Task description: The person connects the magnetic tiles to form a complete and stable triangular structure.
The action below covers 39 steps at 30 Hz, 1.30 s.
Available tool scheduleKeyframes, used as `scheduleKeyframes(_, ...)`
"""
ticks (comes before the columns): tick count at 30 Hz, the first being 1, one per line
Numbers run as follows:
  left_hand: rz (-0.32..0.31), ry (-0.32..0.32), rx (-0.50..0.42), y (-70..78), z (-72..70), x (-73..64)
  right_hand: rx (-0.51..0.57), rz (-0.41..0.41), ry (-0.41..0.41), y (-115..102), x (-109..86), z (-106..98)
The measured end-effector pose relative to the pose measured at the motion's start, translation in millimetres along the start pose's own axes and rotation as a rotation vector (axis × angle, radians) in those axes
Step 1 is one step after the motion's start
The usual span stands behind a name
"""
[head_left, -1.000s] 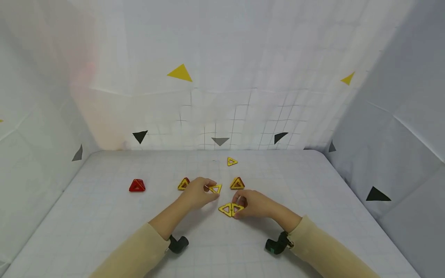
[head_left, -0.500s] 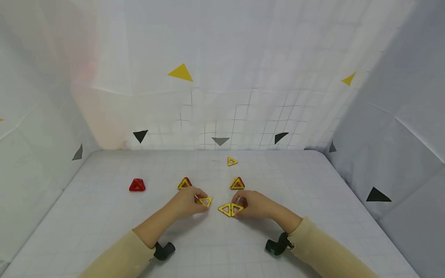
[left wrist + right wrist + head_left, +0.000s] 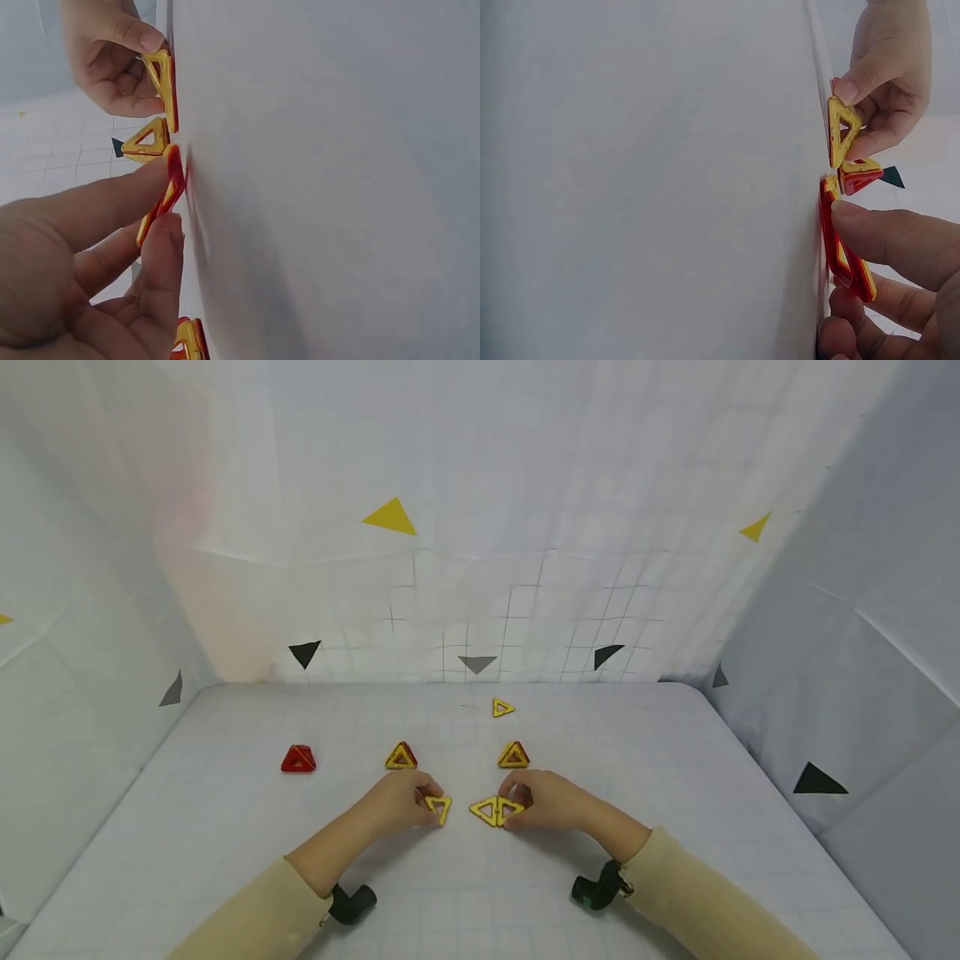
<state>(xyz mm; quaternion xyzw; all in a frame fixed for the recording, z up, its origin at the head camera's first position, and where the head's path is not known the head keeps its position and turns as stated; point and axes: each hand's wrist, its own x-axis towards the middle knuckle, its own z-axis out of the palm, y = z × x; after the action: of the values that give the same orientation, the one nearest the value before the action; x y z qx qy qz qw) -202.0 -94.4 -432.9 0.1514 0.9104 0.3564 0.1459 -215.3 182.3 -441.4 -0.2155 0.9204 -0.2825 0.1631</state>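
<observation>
My left hand (image 3: 393,802) pinches a yellow triangular magnetic tile (image 3: 447,807) between thumb and fingertips. In the left wrist view that tile (image 3: 174,180) is tilted, with red showing on its edge. To the right, two yellow triangular tiles (image 3: 497,811) sit edge to edge, forming a diamond. My right hand (image 3: 551,802) grips the right one of this pair by thumb and fingers; its far corner is covered. A narrow gap separates the left hand's tile from the pair. The right wrist view shows the pair (image 3: 832,232) with red edges, slightly folded along the seam.
Behind the hands stand two yellow-and-red tile pyramids, one at left (image 3: 401,766) and one at right (image 3: 513,765). Farther left is a red pyramid (image 3: 298,758). A loose yellow triangular tile (image 3: 496,708) lies near the back of the white table (image 3: 187,852). White sheets surround the table.
My left hand has drawn its tile back toward me and to the left, and turned it. The right hand and the joined pair have stayed in place.
</observation>
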Motion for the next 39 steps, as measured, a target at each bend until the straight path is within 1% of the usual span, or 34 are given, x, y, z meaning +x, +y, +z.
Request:
scheduleKeyframes(12,0.017,0.006,0.062,-4.5,3.4,-0.6,-0.003,-0.016,-0.002,-6,1.3,1)
scheduleKeyframes(18,0.052,0.014,0.100,-3.1,6.3,-1.7,-0.009,-0.022,-0.002,-8,4.7,4)
scheduleKeyframes(26,0.074,0.031,0.099,-1.5,9.7,-4.2,-0.015,-0.009,0.012,-14,8.9,8)
scheduleKeyframes(32,0.077,0.051,0.097,1.1,12.8,-7.3,-0.014,0.019,0.019,-15,11.4,11)
scheduleKeyframes(39,0.054,0.077,0.105,3.3,17.4,-9.1,-0.006,0.031,0.026,-19,11.0,12)
